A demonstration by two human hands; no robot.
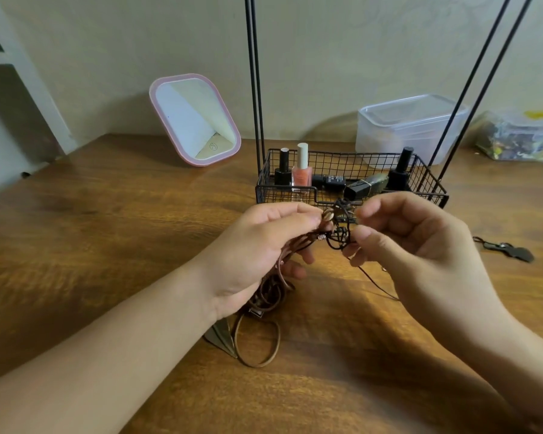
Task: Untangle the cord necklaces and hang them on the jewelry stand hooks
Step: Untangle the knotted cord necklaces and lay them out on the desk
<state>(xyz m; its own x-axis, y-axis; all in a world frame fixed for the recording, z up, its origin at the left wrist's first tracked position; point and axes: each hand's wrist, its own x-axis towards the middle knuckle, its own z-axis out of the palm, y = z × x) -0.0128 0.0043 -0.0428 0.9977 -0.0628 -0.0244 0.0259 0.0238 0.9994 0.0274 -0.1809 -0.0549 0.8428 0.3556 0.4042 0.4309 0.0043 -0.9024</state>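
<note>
Knot (339, 225) sits between my hands; left hand (264, 252) grips the brown cords (270, 292) to anchor them; right hand (420, 245) pinches black cord, teasing it loose.

brown wooden table (113, 220) against plain beige wall (107, 42); grey shelf unit (10, 98) left.

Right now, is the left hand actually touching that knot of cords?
Touching. The head view shows the left hand pinching the tangled cord necklaces at the knot, with brown cords running down through its palm.
</note>
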